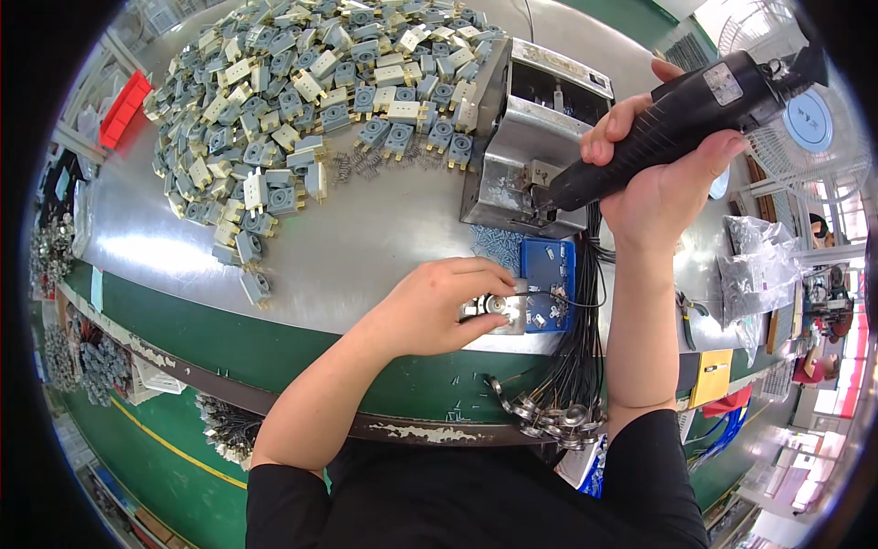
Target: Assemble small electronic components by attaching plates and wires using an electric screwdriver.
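My right hand is wrapped around a black electric screwdriver, tilted with its tip down at the front of a metal screw feeder. My left hand closes its thumb and fingers around a small round metal part at the front of the table. A black wire runs right from that part. Beside the left fingertips lies a blue tray with small metal pieces in it. Loose small screws are heaped between the tray and the feeder. The screwdriver's very tip is hard to make out.
Grey and cream blocks with prongs cover the far left of the metal table, with springs along their edge. Black wires with round metal ends hang over the front edge. Pliers, a plastic bag and a fan are right.
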Available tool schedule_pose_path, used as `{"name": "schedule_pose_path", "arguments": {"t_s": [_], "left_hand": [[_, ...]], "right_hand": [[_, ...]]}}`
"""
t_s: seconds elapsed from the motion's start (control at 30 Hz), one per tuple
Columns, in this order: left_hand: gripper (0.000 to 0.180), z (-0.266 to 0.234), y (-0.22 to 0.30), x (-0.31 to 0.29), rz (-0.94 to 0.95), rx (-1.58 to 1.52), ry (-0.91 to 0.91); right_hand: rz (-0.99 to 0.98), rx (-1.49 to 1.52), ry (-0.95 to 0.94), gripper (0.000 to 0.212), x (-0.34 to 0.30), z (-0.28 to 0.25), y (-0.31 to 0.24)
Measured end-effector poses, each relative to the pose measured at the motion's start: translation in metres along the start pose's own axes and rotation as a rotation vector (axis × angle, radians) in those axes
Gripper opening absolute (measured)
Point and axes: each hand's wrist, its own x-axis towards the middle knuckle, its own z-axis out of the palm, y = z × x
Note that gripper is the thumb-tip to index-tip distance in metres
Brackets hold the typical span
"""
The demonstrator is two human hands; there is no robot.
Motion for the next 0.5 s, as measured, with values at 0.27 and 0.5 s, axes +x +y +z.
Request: {"name": "schedule_pose_path", "arguments": {"t_s": [0.27, 0.5], "left_hand": [[0.03, 0.001, -0.001, -0.003, -0.013, -0.012, -0.004], [0.029, -0.003, -0.001, -0.003, -0.015, -0.016, 0.001]], "right_hand": [[0.089, 0.046, -0.053, 0.105, -0.013, 0.004, -0.009], [0.204, 0.256, -0.243, 0.114, -0.054, 0.017, -0.023]]}}
